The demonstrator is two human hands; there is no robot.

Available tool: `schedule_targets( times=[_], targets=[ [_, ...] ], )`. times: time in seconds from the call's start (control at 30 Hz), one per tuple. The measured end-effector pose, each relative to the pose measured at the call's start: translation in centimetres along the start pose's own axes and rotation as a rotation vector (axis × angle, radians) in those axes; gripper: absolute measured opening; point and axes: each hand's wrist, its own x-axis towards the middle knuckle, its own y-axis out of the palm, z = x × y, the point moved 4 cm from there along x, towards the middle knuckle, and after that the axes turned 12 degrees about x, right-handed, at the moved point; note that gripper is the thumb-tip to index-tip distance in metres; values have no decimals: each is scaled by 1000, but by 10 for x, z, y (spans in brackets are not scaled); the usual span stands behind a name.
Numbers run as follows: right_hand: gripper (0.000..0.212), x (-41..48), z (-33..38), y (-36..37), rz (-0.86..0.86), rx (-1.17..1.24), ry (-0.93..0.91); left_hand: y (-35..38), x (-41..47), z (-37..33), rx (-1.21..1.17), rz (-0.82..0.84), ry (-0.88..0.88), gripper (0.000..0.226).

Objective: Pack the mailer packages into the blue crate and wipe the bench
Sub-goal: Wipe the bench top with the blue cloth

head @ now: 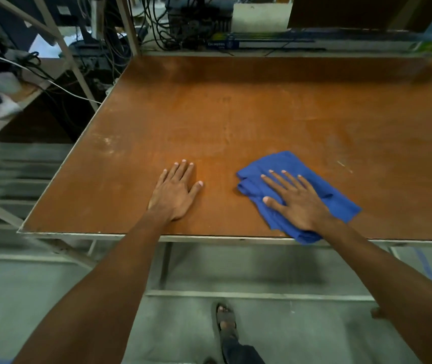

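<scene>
We're on the wipe step. Right hand (297, 199) lies flat, fingers spread, pressing the blue cloth (298, 193) onto the bench (235, 114) near its front edge; one cloth corner hangs over that edge. Spread fingers likely keep pressure even across the bunched fabric. Left hand (176, 191) lies flat on bare wood, fingers straight, close together, probably as a brace. No mailers or blue crate in view, so we judge packing done.

Even, moderate light falls from above. The surface (235, 114) carries a dull sheen beyond the fingers (183, 169), with soft, short shadows beside them. Lines bow toward the edges; the floor (25, 285) left of the fingers smears into blur.
</scene>
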Motion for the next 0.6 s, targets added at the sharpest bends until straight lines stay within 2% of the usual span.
schedule_targets(
  times=[0.07, 0.23, 0.27, 0.37, 0.4, 0.47, 0.53, 0.57, 0.6],
  targets=[
    [74, -9, -10, -4, -44, -19, 87, -1, -1, -1, 7, 3, 5, 71],
    [63, -38, 12, 6, 94, -32, -242, -3, 0, -2, 7, -11, -15, 70],
    [63, -28, -1, 2, 82, -36, -225, -3, 0, -2, 1, -12, -18, 69],
    [68, 16, -47, -19, -38, -21, 43, -10, 6, -11, -15, -57, -33, 67],
    [71, 28, -48, -21, -48, -30, 60, -13, 11, -18, -17, -86, -31, 65],
    [72, 39, -28, -13, -5, -54, -129, -17, 26, -37, -47, -116, 0, 62],
    [68, 53, -36, -8, 115, -55, -314, -13, 57, -59, -64, -120, 33, 63],
    [68, 60, -45, -13, 109, -55, -327, -12, 62, -64, -57, -117, 52, 65],
    [70, 78, -67, -21, 49, -55, -256, -10, 71, -68, -43, -105, 62, 65]
  ],
)
